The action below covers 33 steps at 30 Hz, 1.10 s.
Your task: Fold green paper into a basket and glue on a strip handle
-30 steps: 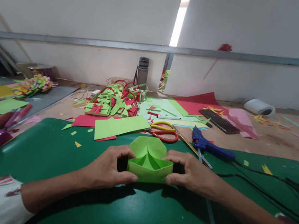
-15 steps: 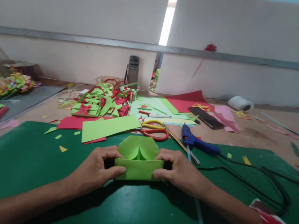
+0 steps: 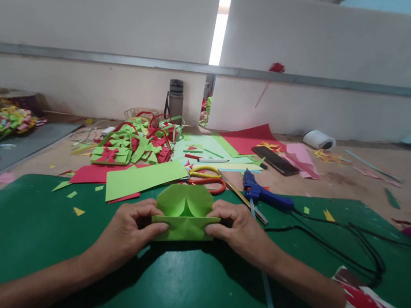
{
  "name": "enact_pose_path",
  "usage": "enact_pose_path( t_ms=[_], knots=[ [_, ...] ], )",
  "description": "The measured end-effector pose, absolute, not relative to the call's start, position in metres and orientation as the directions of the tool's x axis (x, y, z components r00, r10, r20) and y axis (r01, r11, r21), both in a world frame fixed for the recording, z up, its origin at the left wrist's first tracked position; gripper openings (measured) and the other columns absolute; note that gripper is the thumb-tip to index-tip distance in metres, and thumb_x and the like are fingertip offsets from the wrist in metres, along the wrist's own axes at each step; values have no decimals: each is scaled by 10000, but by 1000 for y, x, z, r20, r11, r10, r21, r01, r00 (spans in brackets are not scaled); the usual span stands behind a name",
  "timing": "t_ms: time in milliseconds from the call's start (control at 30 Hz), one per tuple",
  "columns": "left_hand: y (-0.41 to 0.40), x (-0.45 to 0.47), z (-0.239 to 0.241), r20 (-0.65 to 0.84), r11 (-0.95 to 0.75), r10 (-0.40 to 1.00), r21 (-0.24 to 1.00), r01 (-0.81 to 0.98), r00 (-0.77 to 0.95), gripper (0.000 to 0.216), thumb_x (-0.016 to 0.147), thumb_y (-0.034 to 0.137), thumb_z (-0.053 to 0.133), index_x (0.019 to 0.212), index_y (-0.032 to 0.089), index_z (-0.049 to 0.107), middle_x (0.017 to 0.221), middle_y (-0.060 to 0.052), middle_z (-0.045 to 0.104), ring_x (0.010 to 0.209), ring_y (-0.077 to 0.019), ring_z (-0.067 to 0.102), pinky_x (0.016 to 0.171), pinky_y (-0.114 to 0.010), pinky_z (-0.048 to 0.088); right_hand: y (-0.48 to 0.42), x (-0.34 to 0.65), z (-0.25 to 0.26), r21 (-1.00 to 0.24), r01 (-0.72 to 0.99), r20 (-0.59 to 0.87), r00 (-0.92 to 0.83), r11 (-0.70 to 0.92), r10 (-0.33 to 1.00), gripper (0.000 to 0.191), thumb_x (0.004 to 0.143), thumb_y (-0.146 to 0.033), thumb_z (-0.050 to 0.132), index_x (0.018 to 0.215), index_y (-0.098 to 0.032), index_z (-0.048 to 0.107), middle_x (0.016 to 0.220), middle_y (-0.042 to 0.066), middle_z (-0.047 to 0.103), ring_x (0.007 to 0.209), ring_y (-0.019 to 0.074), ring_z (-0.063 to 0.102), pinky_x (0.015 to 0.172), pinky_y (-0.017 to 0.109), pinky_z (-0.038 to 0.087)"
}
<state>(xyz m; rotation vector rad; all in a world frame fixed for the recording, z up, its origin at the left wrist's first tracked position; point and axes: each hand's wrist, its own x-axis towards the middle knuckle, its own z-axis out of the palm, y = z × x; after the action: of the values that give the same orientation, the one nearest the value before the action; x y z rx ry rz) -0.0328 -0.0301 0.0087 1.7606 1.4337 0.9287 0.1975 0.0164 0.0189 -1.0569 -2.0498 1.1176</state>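
Observation:
A light green folded paper envelope is held up over the green mat, its cut-cornered flap raised at the back and two curved edges meeting inside. Gripping its left end, my left hand has the thumb in front and the fingers behind. My right hand pinches the opposite end the same way. Just beyond the envelope lie scissors with one yellow and one orange handle. A blue glue gun rests to the right, behind my right hand.
Green and red paper bags are heaped at the back left, before a grey bottle. A green sheet overlaps red paper. A phone lies at back right. The glue gun's black cord loops over the green mat.
The whole view has shifted a little, so the hands and table things sit further left. Both hands keep the same hold on the envelope, whose front panel now tips slightly.

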Motion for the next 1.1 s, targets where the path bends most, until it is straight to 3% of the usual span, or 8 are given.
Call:
enact_pose_path(
  t_ms=[267, 500, 733, 900, 1100],
  knots=[
    [-29, -28, 13, 24, -49, 997, 943, 330, 77, 208, 728, 343, 613, 714, 152, 695, 797, -36, 621, 690, -148, 544, 603, -235, 429, 16, 199, 18, -894, 343, 84, -503, 287, 860, 114, 735, -201, 582, 641, -179, 643, 642, -27, 601, 624, 121, 533, 569, 220, 395],
    [-30, -23, 10, -170, 166, 981, 985, 41, 90, 255, 656, 382, 700, 762, 153, 665, 640, 16, 588, 572, -118, 542, 560, -249, 499, 15, 198, 20, -891, 302, 146, -517, 339, 844, 107, 736, -232, 601, 725, -185, 696, 743, -6, 633, 722, 144, 564, 646, 233, 430],
    [-30, -20, 12, -97, 89, 994, 985, 147, 46, 205, 663, 333, 690, 727, 140, 670, 612, 11, 601, 545, -106, 511, 526, -211, 423, 15, 195, 20, -933, 279, 62, -496, 227, 866, 129, 629, -253, 657, 722, -173, 696, 700, -8, 614, 615, 126, 533, 562, 238, 413],
    [-31, -17, 14, -106, 93, 992, 980, 175, 66, 209, 671, 340, 671, 711, 134, 669, 624, 2, 609, 555, -112, 509, 538, -217, 405, 13, 194, 21, -928, 324, 8, -481, 185, 877, 80, 653, -237, 604, 630, -167, 635, 598, -27, 557, 571, 113, 479, 543, 227, 375],
    [-30, -15, 12, -163, 148, 981, 979, 140, 105, 225, 654, 335, 675, 724, 121, 681, 568, 28, 557, 505, -80, 427, 489, -191, 326, 11, 195, 19, -899, 356, 52, -493, 256, 868, 108, 713, -217, 567, 700, -169, 663, 654, -24, 581, 603, 113, 489, 564, 221, 367]
  ],
)
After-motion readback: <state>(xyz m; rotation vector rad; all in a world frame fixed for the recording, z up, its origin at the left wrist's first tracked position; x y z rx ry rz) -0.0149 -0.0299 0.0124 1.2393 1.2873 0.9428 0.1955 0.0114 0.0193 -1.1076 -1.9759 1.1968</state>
